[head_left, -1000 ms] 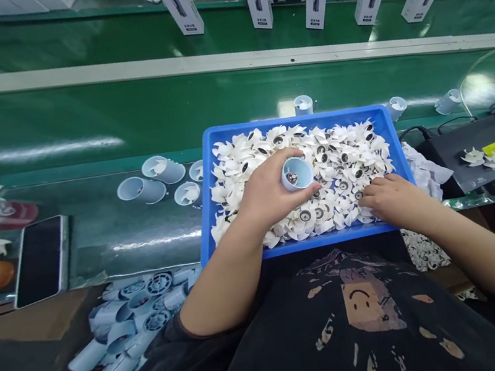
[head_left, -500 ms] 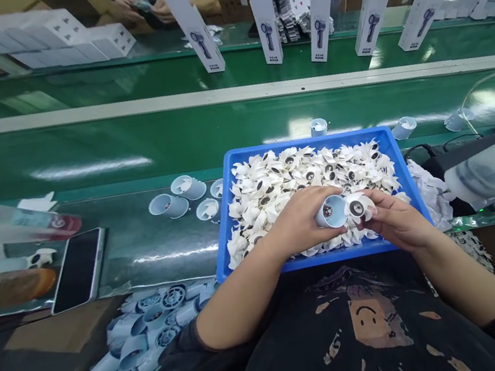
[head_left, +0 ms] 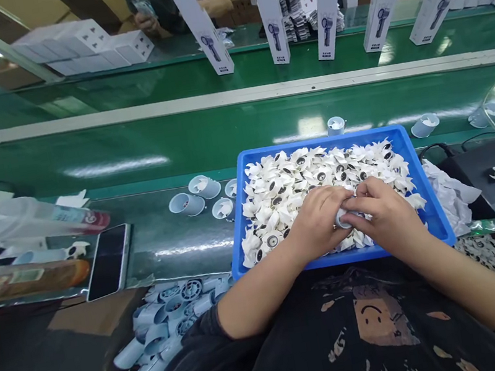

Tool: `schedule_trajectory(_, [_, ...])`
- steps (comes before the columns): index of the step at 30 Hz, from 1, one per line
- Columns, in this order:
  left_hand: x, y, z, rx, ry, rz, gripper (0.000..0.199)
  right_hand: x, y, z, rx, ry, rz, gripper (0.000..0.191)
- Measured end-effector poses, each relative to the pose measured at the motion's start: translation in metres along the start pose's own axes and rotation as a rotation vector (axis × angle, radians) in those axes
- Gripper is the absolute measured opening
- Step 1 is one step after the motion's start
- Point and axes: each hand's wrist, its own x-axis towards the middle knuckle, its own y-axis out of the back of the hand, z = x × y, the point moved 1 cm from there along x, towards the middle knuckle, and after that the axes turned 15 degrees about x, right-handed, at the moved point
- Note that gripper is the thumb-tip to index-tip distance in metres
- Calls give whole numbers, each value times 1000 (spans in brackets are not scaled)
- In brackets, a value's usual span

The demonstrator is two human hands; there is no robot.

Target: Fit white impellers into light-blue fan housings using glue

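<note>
My left hand is wrapped round a small light-blue cylindrical fan housing, of which only a little shows between the hands. At the mouth of the housing, my right hand has its fingers bent together; the white fan blade it held a moment before is mostly hidden by them. Both hands are above a blue tray heaped with white fan blades, several with dark round hubs.
Several light-blue housings stand left of the tray, and others behind it. A phone and bottles lie at left. More housings are piled below the bench edge. White boxes line the far side, near two people.
My right hand has brought the fan blade over to the housing's open end, and the hands now meet. The housing has turned, so its mouth no longer faces me. The view has shifted slightly left.
</note>
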Motion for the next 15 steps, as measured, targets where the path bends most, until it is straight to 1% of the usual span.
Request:
schedule_trajectory(2, [-1, -3, 0, -3, 43, -21, 30, -1, 1, 5, 16, -39, 15, 24])
schedule_trajectory(4, [-1, -1, -1, -19, 88, -104, 36, -6, 8, 7, 88, -55, -30, 27])
schedule_trajectory(6, [-2, 7, -6, -10, 151, -199, 49, -16, 21, 8, 212, -51, -94, 29])
schedule_trajectory(7, [-2, 14, -12, 12, 196, -233, 56, -23, 28, 8, 272, -45, -103, 29])
schedule_trajectory(8, [-1, 23, -20, 43, 253, -255, 61, -32, 36, 9, 303, -49, -74, 27])
schedule_trajectory(10, [4, 43, -44, 118, 389, -276, 63, -51, 50, 14, 284, -59, 54, 17])
schedule_trajectory(12, [15, 58, -77, 198, 548, -273, 58, -69, 60, 20, 231, -59, 164, 13])
schedule_trajectory(14, [33, 64, -114, 286, 728, -266, 57, -82, 65, 24, 184, -60, 254, 17])
schedule_trajectory(15, [43, 63, -131, 324, 805, -272, 59, -86, 67, 24, 161, -54, 303, 24])
